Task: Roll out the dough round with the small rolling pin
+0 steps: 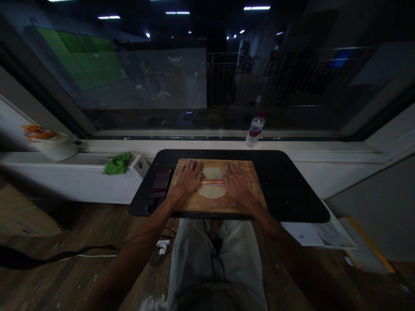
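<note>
A round, flat sheet of pale dough (212,192) lies on a wooden board (189,207). Across its middle runs a thin rolling pin (212,182) with reddish stripes. My left hand (188,178) rests over the pin's left end, its fingers stretched forward and apart. Over the right end lies my right hand (237,180), palm down, fingers also spread. Both palms press from above without wrapping round the pin, and they hide its ends. White flour or dough marks the fingertips.
The board sits on a black table (285,190). A dark phone (161,182) lies left of it. On the sill stands a water bottle (255,129). A green cloth (117,163) and a white tub (56,146) are by the radiator (106,185). Cables (158,255) lie on the floor.
</note>
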`<control>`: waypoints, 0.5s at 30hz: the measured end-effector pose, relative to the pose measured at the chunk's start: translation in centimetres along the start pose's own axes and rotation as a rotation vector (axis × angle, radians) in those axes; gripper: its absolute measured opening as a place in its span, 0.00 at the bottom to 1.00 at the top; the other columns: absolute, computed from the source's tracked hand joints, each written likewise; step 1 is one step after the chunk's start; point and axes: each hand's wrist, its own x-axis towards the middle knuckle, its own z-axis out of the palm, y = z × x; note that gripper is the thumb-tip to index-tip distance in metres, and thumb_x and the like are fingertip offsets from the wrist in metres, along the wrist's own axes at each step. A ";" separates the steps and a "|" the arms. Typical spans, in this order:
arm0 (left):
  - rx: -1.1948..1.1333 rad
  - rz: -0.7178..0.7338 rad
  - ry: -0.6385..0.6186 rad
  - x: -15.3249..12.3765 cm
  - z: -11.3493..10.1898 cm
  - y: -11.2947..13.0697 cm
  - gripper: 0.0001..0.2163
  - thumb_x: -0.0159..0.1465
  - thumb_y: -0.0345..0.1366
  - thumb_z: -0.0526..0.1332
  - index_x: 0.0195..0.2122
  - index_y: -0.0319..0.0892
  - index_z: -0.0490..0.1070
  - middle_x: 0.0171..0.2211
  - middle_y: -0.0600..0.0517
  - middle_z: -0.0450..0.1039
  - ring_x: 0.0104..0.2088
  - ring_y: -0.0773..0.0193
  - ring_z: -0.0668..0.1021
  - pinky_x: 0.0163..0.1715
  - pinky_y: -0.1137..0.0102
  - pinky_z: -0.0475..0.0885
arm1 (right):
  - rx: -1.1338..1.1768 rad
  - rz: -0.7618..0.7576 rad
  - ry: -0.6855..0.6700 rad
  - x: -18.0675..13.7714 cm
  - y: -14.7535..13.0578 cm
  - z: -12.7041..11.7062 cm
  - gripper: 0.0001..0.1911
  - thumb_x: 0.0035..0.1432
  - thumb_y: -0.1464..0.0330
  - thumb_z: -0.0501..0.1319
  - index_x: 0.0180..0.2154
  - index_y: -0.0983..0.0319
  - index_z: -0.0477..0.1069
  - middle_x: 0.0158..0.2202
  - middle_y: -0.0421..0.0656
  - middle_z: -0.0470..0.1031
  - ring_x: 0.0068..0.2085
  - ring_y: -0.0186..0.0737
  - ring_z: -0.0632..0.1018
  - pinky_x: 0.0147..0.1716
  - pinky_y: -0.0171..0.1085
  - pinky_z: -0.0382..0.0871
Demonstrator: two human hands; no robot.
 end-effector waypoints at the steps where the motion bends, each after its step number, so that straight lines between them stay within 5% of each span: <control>1: 0.005 -0.001 0.003 -0.4 0.0 0.2 0.28 0.81 0.41 0.49 0.81 0.42 0.62 0.82 0.40 0.61 0.83 0.43 0.58 0.80 0.46 0.58 | 0.004 0.001 0.013 -0.5 -0.2 -0.1 0.33 0.82 0.64 0.46 0.75 0.77 0.68 0.76 0.63 0.70 0.78 0.60 0.68 0.77 0.54 0.57; 9: 0.050 0.059 0.076 -3.7 0.9 0.6 0.28 0.82 0.38 0.47 0.79 0.36 0.65 0.80 0.40 0.64 0.83 0.48 0.61 0.81 0.52 0.58 | 0.076 -0.018 0.118 -4.0 -1.1 -0.6 0.30 0.80 0.66 0.47 0.68 0.74 0.76 0.70 0.63 0.77 0.73 0.60 0.75 0.75 0.54 0.63; 15: 0.036 0.083 0.130 -6.0 1.5 0.7 0.27 0.82 0.38 0.46 0.77 0.36 0.69 0.77 0.39 0.69 0.81 0.48 0.66 0.79 0.51 0.64 | 0.116 -0.038 0.188 -6.7 -1.6 -0.1 0.31 0.80 0.65 0.47 0.71 0.75 0.73 0.73 0.64 0.74 0.75 0.61 0.72 0.76 0.57 0.60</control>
